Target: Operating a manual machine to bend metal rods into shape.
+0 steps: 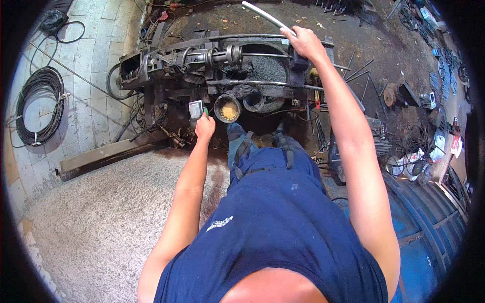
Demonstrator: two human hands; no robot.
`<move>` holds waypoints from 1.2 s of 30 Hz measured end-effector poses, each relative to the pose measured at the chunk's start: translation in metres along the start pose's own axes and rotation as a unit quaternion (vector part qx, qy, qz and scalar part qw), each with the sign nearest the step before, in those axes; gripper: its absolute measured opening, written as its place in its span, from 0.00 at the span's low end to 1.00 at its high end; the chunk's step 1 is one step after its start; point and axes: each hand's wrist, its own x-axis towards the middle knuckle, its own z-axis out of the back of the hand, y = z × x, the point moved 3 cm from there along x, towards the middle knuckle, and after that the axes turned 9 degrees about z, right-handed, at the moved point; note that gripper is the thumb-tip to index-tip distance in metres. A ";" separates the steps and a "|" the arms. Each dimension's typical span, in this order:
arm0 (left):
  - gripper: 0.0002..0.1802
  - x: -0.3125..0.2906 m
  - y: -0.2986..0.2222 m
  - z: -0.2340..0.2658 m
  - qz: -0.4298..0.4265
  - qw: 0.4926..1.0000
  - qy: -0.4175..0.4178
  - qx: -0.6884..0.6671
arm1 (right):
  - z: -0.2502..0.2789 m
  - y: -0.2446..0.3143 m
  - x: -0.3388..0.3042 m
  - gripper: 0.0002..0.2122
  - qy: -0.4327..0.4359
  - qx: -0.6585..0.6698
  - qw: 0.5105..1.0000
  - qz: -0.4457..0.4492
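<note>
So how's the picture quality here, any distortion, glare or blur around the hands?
Head view: strong fisheye bend, black corners, and the paving lines at left curve. Lighting is even daylight with soft shadows. The left hand on a grey device is sharp; the pale rod in the right hand shines brightly.

A pale, smooth metal rod (265, 16) with a dull sheen is gripped by the right hand (304, 42). Below that hand, a dark metal machine (202, 63) is seen, matt and grimy, its surfaces coated with what looks like oil and dust; only the thin bars (252, 83) across it are polished bright. A small grey box (195, 108) with a green edge, apparently smooth plastic, is held by the left hand (204, 126). Just right of it, a blackened metal pot (227, 108) with grainy yellow contents is found. Left of the left hand, matt black rubber-like cable (38, 108) is coiled on pale, rough stone paving (91, 65). Nearer the body, coarse grey concrete (101, 217) is laid.
</note>
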 end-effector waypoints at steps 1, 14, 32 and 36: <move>0.23 0.000 0.000 0.000 0.000 1.000 0.000 0.000 | 0.000 0.000 0.000 0.30 0.001 0.000 1.000 -0.004; 0.25 -0.002 -0.002 0.003 0.009 0.999 0.034 0.010 | 0.001 0.001 -0.001 0.30 0.003 -0.011 1.000 -0.004; 0.22 -0.012 -0.003 0.006 0.007 1.000 0.023 -0.007 | 0.006 0.000 -0.005 0.26 -0.021 -0.017 0.999 0.019; 0.21 -0.011 -0.001 0.004 0.003 1.000 0.017 -0.006 | 0.005 0.001 -0.006 0.28 0.008 -0.020 1.000 -0.003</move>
